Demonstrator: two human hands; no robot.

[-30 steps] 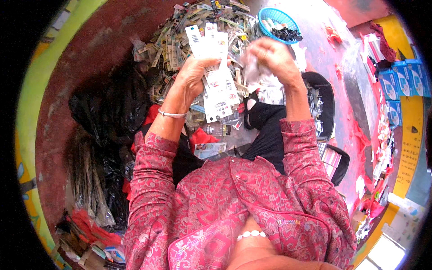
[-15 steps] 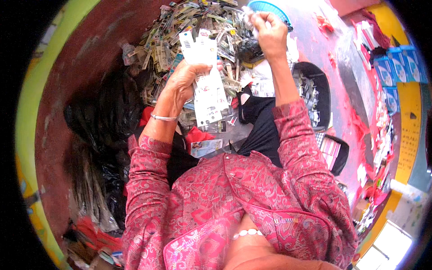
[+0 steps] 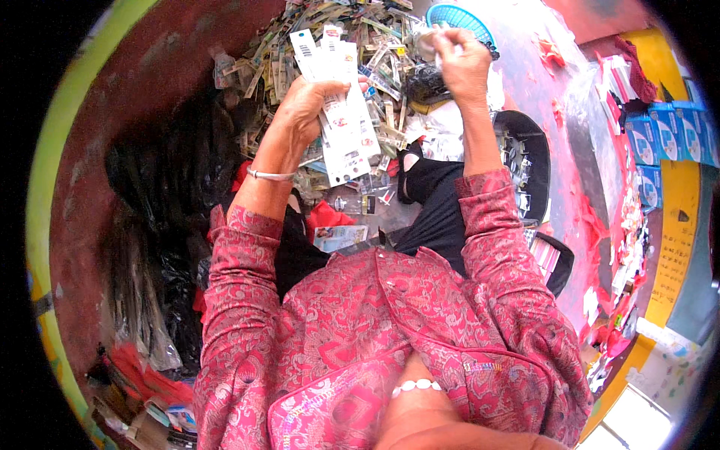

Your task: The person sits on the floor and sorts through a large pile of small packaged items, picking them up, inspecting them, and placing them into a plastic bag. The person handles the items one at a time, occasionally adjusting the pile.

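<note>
My left hand (image 3: 298,112) is closed round a few long white printed cards (image 3: 346,146), thumb on top, their ends fanned out beyond the fingers. Farther right, my right hand (image 3: 466,71) is raised with thumb and fingers pinched on a small whitish, see-through plastic piece (image 3: 426,46); its exact kind is blurred. Just beyond that hand stands a blue plastic basket (image 3: 480,30). Behind the cards spreads a large heap of small packaged items on narrow cards (image 3: 274,67).
A black bin of small packs (image 3: 534,161) stands right of my knee, with a smaller black box (image 3: 561,271) nearer. Black plastic bags (image 3: 169,169) lie at left. Red scraps (image 3: 551,54) litter the floor, and blue boxes (image 3: 664,131) are stacked far right.
My left hand has shifted slightly away from me with the cards. The right hand has moved a little right and nearer, still pinching the whitish piece. The view has shifted slightly.
</note>
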